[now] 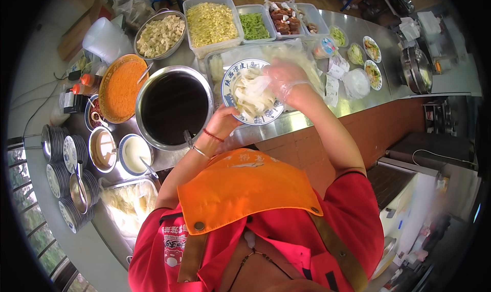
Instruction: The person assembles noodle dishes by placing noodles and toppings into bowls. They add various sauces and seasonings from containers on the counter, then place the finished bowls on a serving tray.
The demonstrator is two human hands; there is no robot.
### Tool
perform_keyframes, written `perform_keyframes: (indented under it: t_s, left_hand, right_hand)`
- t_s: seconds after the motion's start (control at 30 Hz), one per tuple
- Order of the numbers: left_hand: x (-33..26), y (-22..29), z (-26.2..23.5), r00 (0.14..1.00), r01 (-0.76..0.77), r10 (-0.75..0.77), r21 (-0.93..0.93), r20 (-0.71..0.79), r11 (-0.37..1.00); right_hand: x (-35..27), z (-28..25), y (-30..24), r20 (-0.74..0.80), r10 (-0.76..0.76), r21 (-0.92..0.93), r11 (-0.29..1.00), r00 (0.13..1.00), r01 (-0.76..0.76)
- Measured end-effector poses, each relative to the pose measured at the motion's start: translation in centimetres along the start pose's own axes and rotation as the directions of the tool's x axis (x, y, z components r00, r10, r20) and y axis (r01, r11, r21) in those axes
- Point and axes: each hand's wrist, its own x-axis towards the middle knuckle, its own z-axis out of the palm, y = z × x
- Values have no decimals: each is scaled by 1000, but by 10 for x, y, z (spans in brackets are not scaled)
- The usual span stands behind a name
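Observation:
My left hand (223, 122) holds a blue-and-white patterned bowl (230, 85) from underneath, above the steel counter. Wide white noodles (250, 95) lie in the bowl. My right hand (284, 78), in a clear plastic glove, is closed on a bunch of these noodles at the bowl's upper right. A red cord and a thin bangle sit on my left wrist. An orange bib and red shirt fill the lower part of the view.
A large steel pot of dark liquid (174, 107) stands left of the bowl, beside an orange bowl of red chili sauce (121, 87). Tubs of yellow strips (210, 23), green vegetable (253, 26) and tofu pieces (159, 34) line the back. Stacked bowls (66, 154) sit far left; small plated dishes (372, 61) right.

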Motion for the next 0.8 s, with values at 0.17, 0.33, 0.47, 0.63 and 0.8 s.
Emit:
perform_keyframes:
  t_s: [0.17, 0.33, 0.47, 0.63, 0.8]
  left_hand:
    - [-4, 1, 0, 1000, -9, 10, -28, 25, 1000]
    - [-10, 7, 6, 999, -44, 43, -26, -5, 999]
    - [-8, 9, 10, 998, -54, 55, -54, 9, 997]
    - [-7, 8, 7, 999, -26, 28, -68, 37, 997]
    - [-8, 7, 22, 998, -43, 45, -55, 43, 998]
  right_hand:
    - [8, 23, 16, -20, -164, 219, 962, 986, 165]
    - [-14, 18, 11, -120, -290, 377, 872, 949, 314]
    - [-22, 10, -12, -211, -155, 195, 961, 965, 198]
    - [-32, 45, -54, -44, -90, 120, 988, 995, 95]
    - [-23, 70, -34, -51, -24, 47, 999, 998, 26]
